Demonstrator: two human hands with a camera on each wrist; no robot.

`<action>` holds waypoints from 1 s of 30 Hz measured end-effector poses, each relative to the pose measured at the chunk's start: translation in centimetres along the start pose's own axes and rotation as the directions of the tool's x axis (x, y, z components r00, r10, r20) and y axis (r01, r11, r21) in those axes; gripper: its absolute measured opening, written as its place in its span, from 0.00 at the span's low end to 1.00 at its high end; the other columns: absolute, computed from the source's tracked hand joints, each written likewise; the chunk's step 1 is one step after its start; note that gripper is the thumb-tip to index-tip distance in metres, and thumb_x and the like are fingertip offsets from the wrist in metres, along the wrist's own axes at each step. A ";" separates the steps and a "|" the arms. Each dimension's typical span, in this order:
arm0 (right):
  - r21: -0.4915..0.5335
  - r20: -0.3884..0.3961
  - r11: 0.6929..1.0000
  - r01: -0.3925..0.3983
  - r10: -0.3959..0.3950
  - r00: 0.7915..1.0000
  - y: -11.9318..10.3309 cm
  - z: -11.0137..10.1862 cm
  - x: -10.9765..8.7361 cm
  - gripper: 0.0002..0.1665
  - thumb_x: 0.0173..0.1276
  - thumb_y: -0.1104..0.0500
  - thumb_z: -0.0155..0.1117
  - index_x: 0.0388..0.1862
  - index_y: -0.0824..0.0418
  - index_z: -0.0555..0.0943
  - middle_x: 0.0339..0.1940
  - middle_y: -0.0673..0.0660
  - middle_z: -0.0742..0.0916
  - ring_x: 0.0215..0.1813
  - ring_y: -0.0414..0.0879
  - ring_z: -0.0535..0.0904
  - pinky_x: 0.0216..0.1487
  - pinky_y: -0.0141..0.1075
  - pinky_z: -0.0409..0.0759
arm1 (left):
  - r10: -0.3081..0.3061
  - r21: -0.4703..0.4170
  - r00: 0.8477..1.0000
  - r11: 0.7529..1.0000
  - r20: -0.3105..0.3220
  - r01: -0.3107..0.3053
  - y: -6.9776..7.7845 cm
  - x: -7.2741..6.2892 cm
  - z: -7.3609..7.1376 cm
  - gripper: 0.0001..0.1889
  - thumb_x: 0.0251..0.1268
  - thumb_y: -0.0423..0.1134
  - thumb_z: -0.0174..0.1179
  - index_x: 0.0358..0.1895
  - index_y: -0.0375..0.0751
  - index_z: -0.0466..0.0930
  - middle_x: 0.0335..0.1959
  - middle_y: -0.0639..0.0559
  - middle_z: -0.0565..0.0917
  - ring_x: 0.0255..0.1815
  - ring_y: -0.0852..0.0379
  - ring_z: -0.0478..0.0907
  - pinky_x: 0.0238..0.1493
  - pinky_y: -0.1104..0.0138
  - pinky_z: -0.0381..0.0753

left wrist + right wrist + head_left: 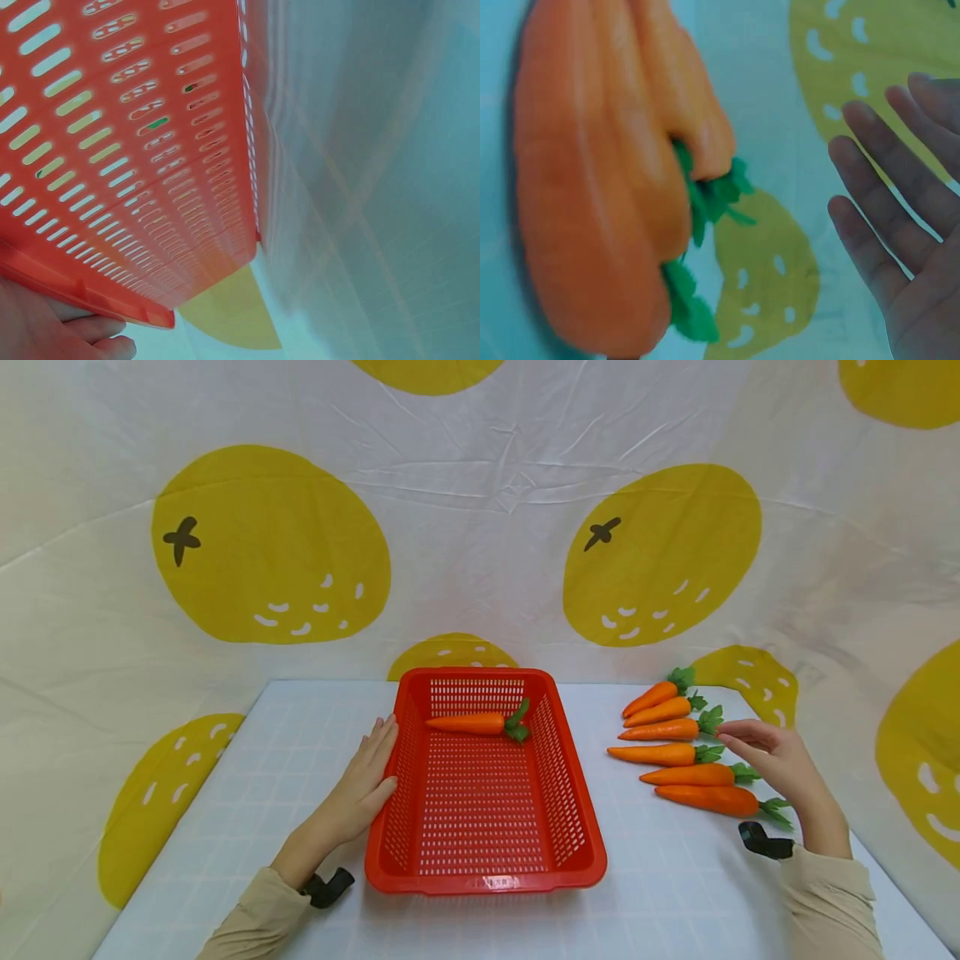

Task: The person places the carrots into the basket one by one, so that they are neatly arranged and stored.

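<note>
From the head view I count one carrot (468,723) inside one red slotted basket (480,885), and six more carrots (652,754) on the pale, faintly checked worktop (645,877). Behind hangs a white cloth (480,568) printed with yellow fruit. The left wrist view shows me the left hand (367,781), fingers against the basket's rim. On the right wrist view, the right hand (787,768) is spread wide, holding nothing, near the carrots' green leaves (694,307).
</note>
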State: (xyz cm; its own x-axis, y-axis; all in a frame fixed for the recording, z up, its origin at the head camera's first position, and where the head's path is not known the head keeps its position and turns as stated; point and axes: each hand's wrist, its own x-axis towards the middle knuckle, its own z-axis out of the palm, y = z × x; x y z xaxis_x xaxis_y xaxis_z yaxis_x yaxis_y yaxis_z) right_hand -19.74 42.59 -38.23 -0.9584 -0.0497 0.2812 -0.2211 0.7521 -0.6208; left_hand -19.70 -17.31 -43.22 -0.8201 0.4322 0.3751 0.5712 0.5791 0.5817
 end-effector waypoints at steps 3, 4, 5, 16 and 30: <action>-0.048 0.046 0.999 -0.022 0.024 0.999 2.0 -0.4 -1.2 0.18 0.72 0.54 0.62 0.52 0.67 0.83 0.42 0.48 0.88 0.39 0.27 0.79 0.38 0.20 0.76 | 0.003 0.002 1.000 1.000 0.000 -0.003 0.1 0.0 0.0 0.36 0.68 0.32 0.44 0.78 0.27 0.43 0.80 0.36 0.44 0.80 0.38 0.34 0.74 0.40 0.36; -0.061 0.060 0.998 -0.029 0.032 0.998 2.7 -0.5 -1.6 0.18 0.72 0.55 0.63 0.51 0.67 0.83 0.41 0.48 0.88 0.38 0.28 0.80 0.38 0.21 0.77 | 0.005 0.003 1.000 1.000 0.000 -0.005 0.1 -0.1 0.0 0.36 0.68 0.32 0.44 0.78 0.27 0.43 0.80 0.36 0.44 0.80 0.37 0.35 0.74 0.40 0.36; -0.068 0.077 0.997 -0.039 0.044 0.996 3.3 -0.6 -2.0 0.18 0.71 0.55 0.64 0.51 0.67 0.83 0.41 0.49 0.88 0.38 0.29 0.80 0.37 0.22 0.78 | 0.004 0.001 1.000 1.000 0.000 -0.004 0.1 -0.1 0.0 0.37 0.68 0.32 0.44 0.78 0.27 0.43 0.80 0.36 0.44 0.80 0.38 0.35 0.74 0.40 0.36; -0.133 0.215 0.987 -0.090 0.118 0.969 6.7 -0.6 -4.1 0.22 0.64 0.54 0.72 0.53 0.65 0.84 0.49 0.56 0.86 0.42 0.28 0.77 0.40 0.25 0.78 | -0.003 0.007 1.000 1.000 0.003 0.003 -0.1 0.0 0.0 0.37 0.68 0.32 0.45 0.78 0.29 0.42 0.81 0.38 0.43 0.80 0.38 0.34 0.74 0.39 0.35; -0.171 0.292 0.979 -0.108 0.155 0.944 7.4 0.5 -3.9 0.32 0.58 0.53 0.76 0.59 0.64 0.80 0.57 0.68 0.82 0.44 0.27 0.71 0.43 0.24 0.74 | 0.001 0.002 1.000 1.000 0.004 -0.001 -0.3 0.0 0.0 0.37 0.67 0.33 0.44 0.78 0.29 0.43 0.81 0.38 0.43 0.80 0.40 0.32 0.74 0.40 0.35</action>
State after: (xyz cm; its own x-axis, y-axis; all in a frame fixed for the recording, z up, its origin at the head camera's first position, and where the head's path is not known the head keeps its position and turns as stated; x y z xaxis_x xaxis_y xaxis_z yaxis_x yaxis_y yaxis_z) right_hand -17.74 48.01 -44.33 -0.9915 -0.1226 -0.0444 -0.0826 0.8541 -0.5135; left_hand -19.85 -17.44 -43.42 -0.8195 0.4353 0.3727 0.5719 0.5801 0.5800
